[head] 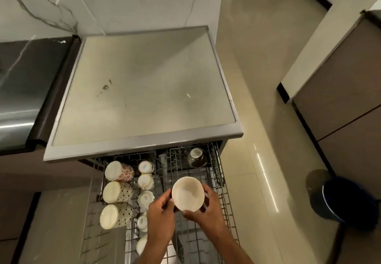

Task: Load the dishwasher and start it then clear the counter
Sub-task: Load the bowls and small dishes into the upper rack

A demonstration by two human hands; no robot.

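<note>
The dishwasher's upper wire rack [223, 193] is pulled out below the grey dishwasher top [144, 90]. Both hands hold a small cream bowl [187, 194] above the rack's right half. My left hand [161, 215] grips its left rim. My right hand [206, 210] curls around its right and lower side. Three patterned mugs [118, 191] lie in the rack's left column. Several small white cups [146, 181] stand in a row beside them. A dark patterned bowl [197, 157] lies at the rack's back right.
A steel-fronted appliance [22, 90] stands left of the dishwasher under a marble wall. Brown cabinets [340, 103] line the right side across a cream tiled floor. A dark blue bucket [346, 199] sits on the floor at the right.
</note>
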